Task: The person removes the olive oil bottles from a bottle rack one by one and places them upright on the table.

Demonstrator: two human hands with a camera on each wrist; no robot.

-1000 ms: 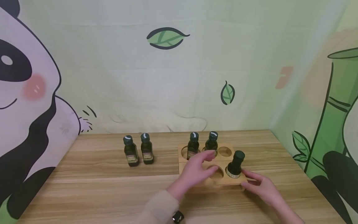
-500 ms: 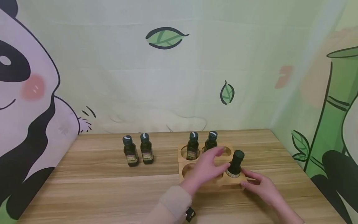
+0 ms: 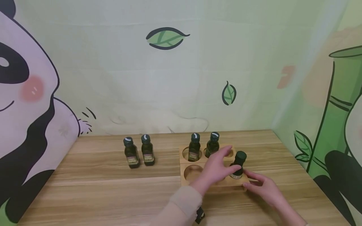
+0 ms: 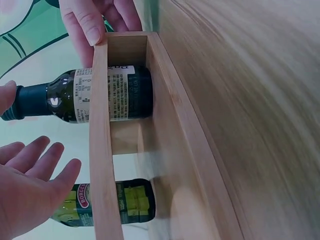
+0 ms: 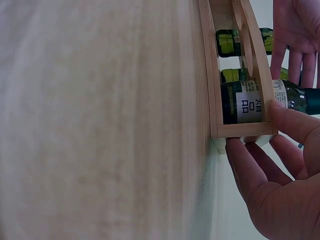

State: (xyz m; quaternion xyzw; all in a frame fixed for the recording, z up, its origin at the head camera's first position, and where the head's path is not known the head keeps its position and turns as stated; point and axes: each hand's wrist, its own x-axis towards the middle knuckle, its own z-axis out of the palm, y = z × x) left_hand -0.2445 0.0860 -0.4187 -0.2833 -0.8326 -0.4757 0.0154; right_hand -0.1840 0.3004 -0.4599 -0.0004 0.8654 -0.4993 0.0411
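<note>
A wooden bottle rack (image 3: 185, 164) with round holes stands on the table. In its front right hole a dark green glass bottle (image 3: 240, 158) stands upright, its white label facing the front in the left wrist view. My left hand (image 3: 216, 168) is spread over the rack, thumb by this bottle's capped neck; whether it touches cannot be told. My right hand (image 3: 264, 188) holds the rack's right front corner, thumb on the top board (image 5: 267, 95) and fingers against the end. Two more bottles, one at the back left (image 3: 194, 147) and another beside it (image 3: 212, 145), stand in back-row holes.
Two similar bottles, the left one (image 3: 132, 153) and its neighbour (image 3: 148, 150), stand on the wooden table (image 3: 113, 191) left of the rack. The rack's front left hole (image 3: 193, 174) holds nothing. A printed cloth (image 3: 127, 78) hangs behind the table.
My left hand has moved right across the rack, toward the front right bottle, uncovering the front left hole. My right hand has stayed at the rack's corner, and the bottles stand where they were.
</note>
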